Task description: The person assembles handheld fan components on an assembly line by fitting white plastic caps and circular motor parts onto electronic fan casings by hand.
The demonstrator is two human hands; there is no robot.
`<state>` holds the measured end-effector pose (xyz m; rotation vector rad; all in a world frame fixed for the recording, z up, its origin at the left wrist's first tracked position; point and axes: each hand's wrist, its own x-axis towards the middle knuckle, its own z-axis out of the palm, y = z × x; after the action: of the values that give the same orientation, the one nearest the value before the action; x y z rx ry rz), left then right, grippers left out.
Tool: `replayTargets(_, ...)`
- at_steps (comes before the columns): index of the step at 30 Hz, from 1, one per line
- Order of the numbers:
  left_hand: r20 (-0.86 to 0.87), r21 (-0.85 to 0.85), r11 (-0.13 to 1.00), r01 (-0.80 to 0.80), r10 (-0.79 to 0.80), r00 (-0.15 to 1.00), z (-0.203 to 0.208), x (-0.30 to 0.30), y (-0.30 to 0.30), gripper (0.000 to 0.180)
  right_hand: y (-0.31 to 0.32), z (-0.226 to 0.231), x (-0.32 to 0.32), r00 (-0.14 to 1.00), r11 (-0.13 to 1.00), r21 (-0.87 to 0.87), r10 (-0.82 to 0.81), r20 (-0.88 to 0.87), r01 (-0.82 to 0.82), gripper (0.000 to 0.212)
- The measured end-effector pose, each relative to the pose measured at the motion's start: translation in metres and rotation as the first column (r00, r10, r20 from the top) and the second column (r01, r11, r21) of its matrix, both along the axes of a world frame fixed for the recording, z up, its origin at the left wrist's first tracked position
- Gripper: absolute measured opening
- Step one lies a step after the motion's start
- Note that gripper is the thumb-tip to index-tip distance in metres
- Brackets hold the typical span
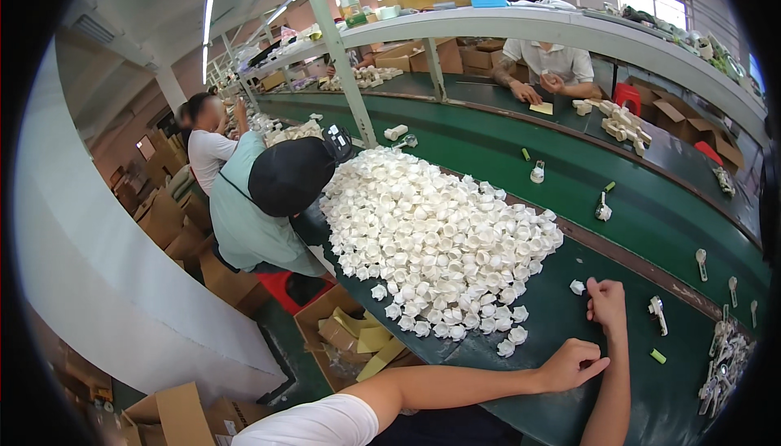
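Observation:
My left hand (573, 365) reaches in from the left over the green table, its fingers curled and the index fingertip against my right wrist. No object shows in it. My right hand (606, 304) is closed just beyond it, and whatever its fingers may hold is hidden. Beside the right hand's fingers lies a single white flower-shaped piece (578, 287). A big heap of similar white flower-shaped pieces (439, 239) spreads to the left of my hands. To the right lie a small white and silver part with a handle (657, 316) and a short light-green piece (658, 356).
A pile of small white and metallic parts (724, 369) sits at the right edge. Along the green conveyor belt (488, 145) lie several small parts. A co-worker in a black cap (293, 176) leans by the heap; another person (549, 64) sits across. A shelf (561, 19) spans above.

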<state>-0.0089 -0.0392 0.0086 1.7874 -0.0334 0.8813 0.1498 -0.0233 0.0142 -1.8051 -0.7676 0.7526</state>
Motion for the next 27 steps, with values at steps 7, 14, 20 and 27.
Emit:
replayTargets(7,-0.001,-0.028,0.999,-0.043,0.043,0.999,-0.004,0.001,0.001,0.034,0.005,0.010,-0.034,0.695,0.970,0.082,0.103,0.712,-0.228,0.023)
replayTargets(14,-0.024,-0.040,0.998,-0.038,0.037,0.999,-0.006,0.002,0.001,0.035,0.008,0.021,-0.038,0.662,0.971,0.195,-0.055,0.747,-0.139,0.049)
replayTargets(20,-0.036,-0.005,1.000,-0.027,0.027,0.999,-0.009,0.004,-0.004,0.035,0.018,-0.007,-0.024,0.483,0.926,0.117,0.076,0.873,-0.358,0.032)
replayTargets(27,-0.035,-0.023,0.998,-0.064,0.064,0.997,-0.006,0.003,0.003,0.036,-0.003,0.003,0.021,0.587,0.980,0.192,-0.126,0.800,-0.051,0.020)
